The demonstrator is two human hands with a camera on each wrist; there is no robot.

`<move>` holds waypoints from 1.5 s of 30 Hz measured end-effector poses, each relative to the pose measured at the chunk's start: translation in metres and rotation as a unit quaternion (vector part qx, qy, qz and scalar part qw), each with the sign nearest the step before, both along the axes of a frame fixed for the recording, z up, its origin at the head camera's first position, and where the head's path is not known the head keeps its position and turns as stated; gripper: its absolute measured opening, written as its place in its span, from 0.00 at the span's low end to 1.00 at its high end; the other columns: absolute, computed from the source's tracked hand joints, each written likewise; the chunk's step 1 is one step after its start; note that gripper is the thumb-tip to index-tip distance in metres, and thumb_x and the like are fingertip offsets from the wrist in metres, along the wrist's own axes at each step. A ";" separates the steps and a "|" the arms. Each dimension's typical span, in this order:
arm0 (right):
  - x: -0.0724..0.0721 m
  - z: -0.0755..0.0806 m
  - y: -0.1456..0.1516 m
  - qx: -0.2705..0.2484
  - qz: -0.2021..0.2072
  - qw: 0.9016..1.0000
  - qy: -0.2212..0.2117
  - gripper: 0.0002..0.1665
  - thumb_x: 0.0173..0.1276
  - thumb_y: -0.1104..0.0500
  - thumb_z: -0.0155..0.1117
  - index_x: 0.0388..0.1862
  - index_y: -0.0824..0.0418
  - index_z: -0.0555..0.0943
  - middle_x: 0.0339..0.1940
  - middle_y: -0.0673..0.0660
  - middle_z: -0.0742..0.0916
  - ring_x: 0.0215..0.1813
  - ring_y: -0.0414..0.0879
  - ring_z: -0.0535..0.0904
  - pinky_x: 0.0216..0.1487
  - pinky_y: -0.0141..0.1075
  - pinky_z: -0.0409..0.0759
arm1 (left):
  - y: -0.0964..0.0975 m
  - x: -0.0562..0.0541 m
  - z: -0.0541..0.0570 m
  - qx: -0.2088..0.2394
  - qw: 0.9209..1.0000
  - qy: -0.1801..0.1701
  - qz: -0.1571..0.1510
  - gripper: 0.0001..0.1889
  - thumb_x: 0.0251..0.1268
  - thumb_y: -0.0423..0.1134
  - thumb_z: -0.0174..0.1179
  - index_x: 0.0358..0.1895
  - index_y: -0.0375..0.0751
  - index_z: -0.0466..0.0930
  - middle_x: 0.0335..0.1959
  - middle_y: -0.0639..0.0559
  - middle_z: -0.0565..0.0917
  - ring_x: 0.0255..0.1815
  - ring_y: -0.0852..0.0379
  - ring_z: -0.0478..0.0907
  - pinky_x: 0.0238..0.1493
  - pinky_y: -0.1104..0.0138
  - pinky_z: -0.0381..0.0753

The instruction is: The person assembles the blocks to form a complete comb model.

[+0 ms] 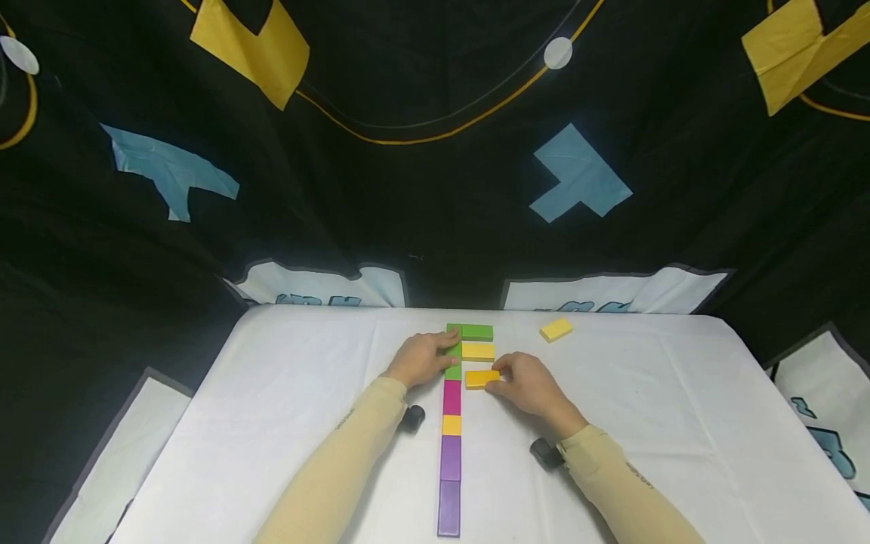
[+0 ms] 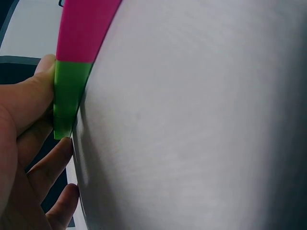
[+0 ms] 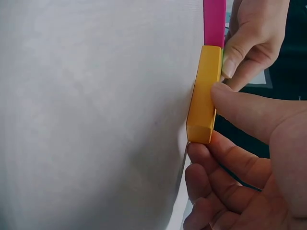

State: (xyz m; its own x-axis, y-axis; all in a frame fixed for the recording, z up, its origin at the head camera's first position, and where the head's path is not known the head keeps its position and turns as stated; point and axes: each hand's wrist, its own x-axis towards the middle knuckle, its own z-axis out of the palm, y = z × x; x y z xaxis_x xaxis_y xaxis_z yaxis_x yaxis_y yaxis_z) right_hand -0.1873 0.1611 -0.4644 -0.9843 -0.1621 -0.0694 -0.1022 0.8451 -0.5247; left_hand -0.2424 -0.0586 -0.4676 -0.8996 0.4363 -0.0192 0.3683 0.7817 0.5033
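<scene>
In the head view, a long upright column of flat blocks lies on the table. From far to near it has a green block [image 1: 453,372], a magenta block [image 1: 451,397], a short yellow block [image 1: 451,425] and two purple blocks [image 1: 451,459]. My left hand [image 1: 420,358] rests on the green part, thumb and fingers spread along it. With thumb and fingertips, my right hand [image 1: 529,383] pinches an orange-yellow block [image 3: 204,96] lying just right of the column. A sideways green block [image 1: 478,332] and a sideways yellow block [image 1: 479,352] sit beyond it, touching the column.
A loose yellow block [image 1: 556,330] lies at the back right of the white table [image 1: 652,423]. Behind the table hangs a black cloth [image 1: 442,204] with yellow, blue and white shapes. Dark wrist cameras [image 1: 546,454] sit under both wrists.
</scene>
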 end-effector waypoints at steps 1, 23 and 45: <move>0.000 0.000 -0.001 0.002 0.001 1.000 0.000 0.23 0.60 0.52 0.77 0.51 0.61 0.86 0.48 0.56 0.87 0.45 0.49 0.77 0.55 0.47 0.82 | 0.000 0.000 0.000 0.000 1.000 -0.001 0.001 0.28 0.68 0.49 0.66 0.70 0.51 0.74 0.72 0.59 0.72 0.73 0.48 0.68 0.74 0.53 0.64; 0.000 0.001 -0.006 0.010 0.003 1.000 -0.004 0.23 0.59 0.52 0.78 0.50 0.61 0.86 0.42 0.54 0.87 0.43 0.48 0.77 0.55 0.46 0.82 | 0.000 0.000 -0.001 0.003 1.000 0.003 -0.006 0.28 0.67 0.49 0.66 0.70 0.51 0.75 0.71 0.58 0.73 0.72 0.49 0.70 0.73 0.53 0.66; -0.001 0.001 -0.007 0.007 0.005 1.000 0.004 0.23 0.59 0.52 0.78 0.50 0.62 0.86 0.44 0.56 0.87 0.44 0.49 0.78 0.55 0.47 0.82 | 0.000 -0.001 -0.001 0.003 1.000 -0.006 0.001 0.29 0.68 0.49 0.66 0.71 0.51 0.73 0.73 0.59 0.71 0.74 0.50 0.67 0.75 0.53 0.63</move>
State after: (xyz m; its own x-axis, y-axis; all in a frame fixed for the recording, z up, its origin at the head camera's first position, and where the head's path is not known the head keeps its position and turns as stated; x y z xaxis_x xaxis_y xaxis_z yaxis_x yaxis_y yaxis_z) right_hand -0.1885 0.1546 -0.4633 -0.9830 -0.1718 -0.0642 -0.1152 0.8511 -0.5123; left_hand -0.2438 -0.0591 -0.4684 -0.9002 0.4346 -0.0274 0.3608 0.7796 0.5120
